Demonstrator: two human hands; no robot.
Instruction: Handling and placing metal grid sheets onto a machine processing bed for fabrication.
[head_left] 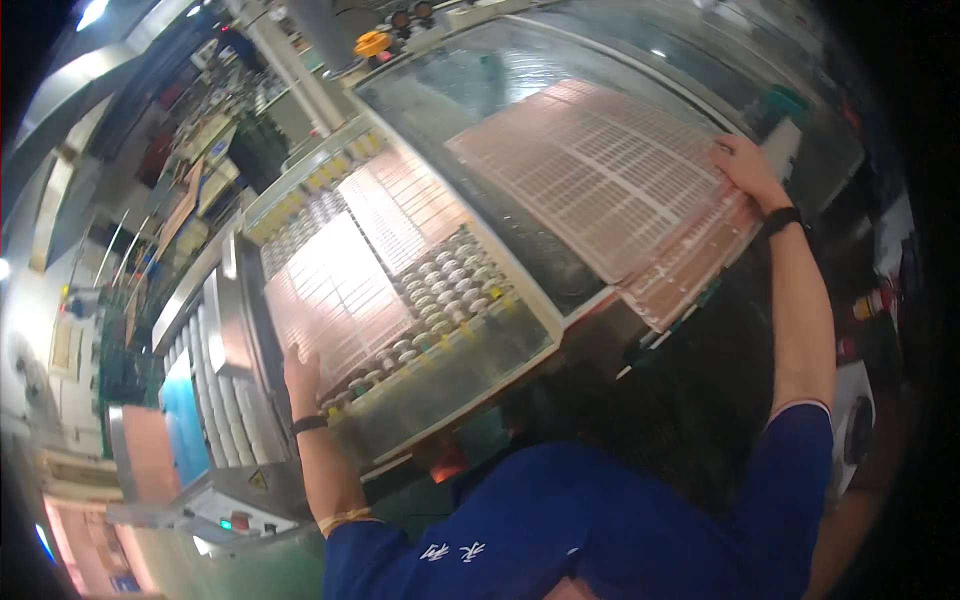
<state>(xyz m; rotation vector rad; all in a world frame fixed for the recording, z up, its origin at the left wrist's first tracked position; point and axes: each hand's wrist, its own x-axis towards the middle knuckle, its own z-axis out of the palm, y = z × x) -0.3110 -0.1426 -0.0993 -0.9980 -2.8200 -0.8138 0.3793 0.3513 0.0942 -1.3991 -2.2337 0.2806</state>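
My left hand is at the near left corner of a shiny copper-coloured panel, its fingers closed at the edge and partly hidden. That panel lies on the white wheels of a roller conveyor, and glare whitens much of its grid pattern. Far out to the right, my right hand grips the right edge of another copper-coloured panel with a printed grid. This one rests on the wet-looking flat top beside the conveyor. Beneath its near right side, more copper-coloured sheets stick out.
A second patterned panel lies farther back on the rollers. The conveyor's pale frame separates it from the flat top. At left stand a metal machine housing and white rollers. An orange knob sits at the back.
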